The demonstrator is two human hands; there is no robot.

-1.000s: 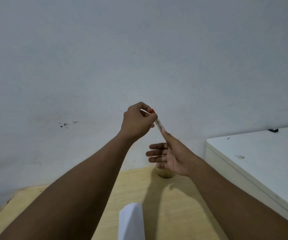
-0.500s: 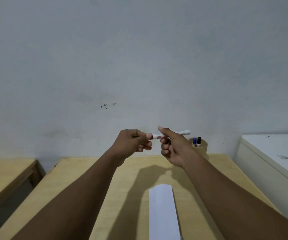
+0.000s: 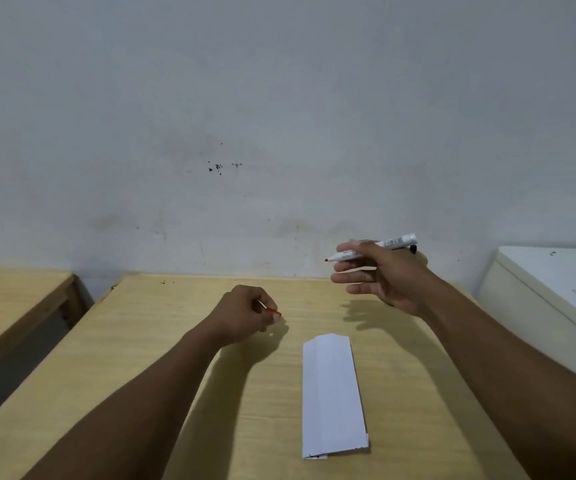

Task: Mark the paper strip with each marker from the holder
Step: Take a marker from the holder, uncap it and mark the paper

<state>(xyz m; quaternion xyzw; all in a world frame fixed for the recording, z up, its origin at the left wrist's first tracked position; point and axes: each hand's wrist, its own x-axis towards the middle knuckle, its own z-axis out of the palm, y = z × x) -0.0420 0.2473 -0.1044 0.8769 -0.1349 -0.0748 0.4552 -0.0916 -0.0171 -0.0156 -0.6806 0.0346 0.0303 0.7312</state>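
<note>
My right hand [image 3: 387,275] holds an uncapped white marker [image 3: 380,246] with a red tip pointing left, raised above the far right of the wooden table [image 3: 175,341]. My left hand [image 3: 245,315] is closed low over the table with the marker's red cap [image 3: 272,310] pinched in its fingers. A folded white paper strip [image 3: 331,393] lies flat on the table below and between my hands, untouched by either. The holder is hidden behind my right hand; only a black marker top [image 3: 413,249] shows there.
A second wooden table [image 3: 12,299] stands to the left across a gap. A white cabinet [image 3: 556,292] stands against the table's right side. A grey wall rises right behind the table.
My hands pulled apart, taking the cap off the marker. My left hand dropped toward the table with the cap and my right hand moved right with the marker. The view tilted down.
</note>
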